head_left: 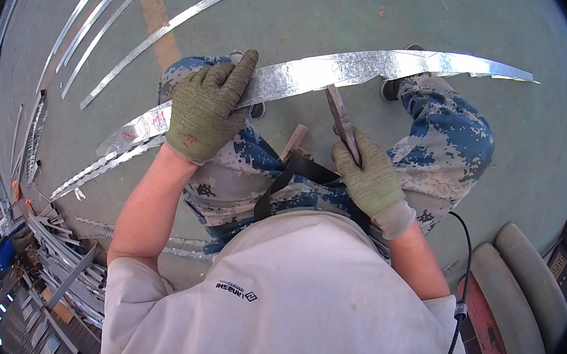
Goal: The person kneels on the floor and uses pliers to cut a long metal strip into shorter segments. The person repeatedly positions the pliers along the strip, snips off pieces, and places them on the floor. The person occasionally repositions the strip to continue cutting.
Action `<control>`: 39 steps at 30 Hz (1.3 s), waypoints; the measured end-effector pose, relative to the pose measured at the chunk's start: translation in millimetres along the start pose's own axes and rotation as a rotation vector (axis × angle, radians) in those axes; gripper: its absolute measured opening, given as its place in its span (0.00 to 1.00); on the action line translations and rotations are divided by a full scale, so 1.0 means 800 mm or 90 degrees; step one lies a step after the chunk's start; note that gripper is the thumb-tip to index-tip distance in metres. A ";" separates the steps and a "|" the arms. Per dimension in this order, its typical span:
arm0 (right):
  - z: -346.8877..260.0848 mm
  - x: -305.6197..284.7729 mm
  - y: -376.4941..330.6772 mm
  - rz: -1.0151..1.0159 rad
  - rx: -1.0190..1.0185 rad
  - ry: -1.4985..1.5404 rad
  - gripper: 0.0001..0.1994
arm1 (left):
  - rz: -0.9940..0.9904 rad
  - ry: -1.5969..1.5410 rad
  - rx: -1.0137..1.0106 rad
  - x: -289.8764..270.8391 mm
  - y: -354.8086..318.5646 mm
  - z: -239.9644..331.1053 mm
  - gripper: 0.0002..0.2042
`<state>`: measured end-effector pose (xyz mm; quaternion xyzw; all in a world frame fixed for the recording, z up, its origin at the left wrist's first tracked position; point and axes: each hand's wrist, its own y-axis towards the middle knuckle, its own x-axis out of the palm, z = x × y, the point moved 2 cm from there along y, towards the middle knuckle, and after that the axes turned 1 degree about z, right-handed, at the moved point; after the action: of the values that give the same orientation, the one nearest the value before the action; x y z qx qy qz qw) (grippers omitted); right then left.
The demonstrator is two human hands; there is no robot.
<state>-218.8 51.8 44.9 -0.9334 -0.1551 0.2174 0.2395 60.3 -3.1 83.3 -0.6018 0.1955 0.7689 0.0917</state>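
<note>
A long, shiny sheet-metal strip (pixel 324 72) with a notched near edge runs across in front of me, over my knees. My left hand (pixel 211 101), in a green work glove, grips it left of the middle, its index finger lying across the metal and its thumb hidden. In my right hand (pixel 368 177), also gloved, is a narrow brown hand tool (pixel 341 122) with a rusty look. The tool's far end meets the strip's near edge; I cannot make out its exact kind.
Several thin metal strips (pixel 175 19) lie on the green floor at the far left. A pile of metal pieces (pixel 77 275) is at lower left. Worn grey curved pads (pixel 510 293) stand at right. A wooden stick (pixel 294 140) shows between my legs. A black cable (pixel 464 270) hangs near my right arm.
</note>
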 end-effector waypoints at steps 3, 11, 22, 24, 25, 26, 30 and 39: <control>-0.013 -0.003 -0.003 -0.031 0.021 0.041 0.19 | -0.003 -0.011 0.000 -0.001 0.001 0.000 0.30; -0.012 0.003 0.001 -0.110 0.129 0.199 0.14 | -0.013 -0.010 -0.009 0.002 -0.002 -0.001 0.34; 0.007 0.019 0.006 -0.049 0.047 0.191 0.09 | -0.052 -0.065 -0.010 0.000 0.001 -0.002 0.35; 0.006 0.019 0.005 -0.050 0.039 0.193 0.09 | -0.059 -0.006 -0.025 -0.001 0.002 0.005 0.33; 0.004 0.018 0.004 -0.053 0.036 0.190 0.09 | -0.062 0.024 -0.033 -0.003 0.003 0.010 0.32; 0.002 0.017 0.003 -0.056 0.032 0.187 0.09 | -0.059 0.043 -0.031 -0.005 0.006 0.020 0.32; -0.004 0.015 -0.001 -0.049 0.065 0.196 0.10 | -0.083 0.111 -0.037 -0.003 0.020 0.043 0.34; -0.012 0.016 -0.001 -0.033 0.050 0.198 0.12 | -0.129 0.138 -0.078 0.014 0.040 0.049 0.30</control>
<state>-202.9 53.7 48.6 -0.9416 -0.1315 0.0698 0.3021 10.3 -16.6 86.5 -0.7022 0.0953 0.6969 0.1108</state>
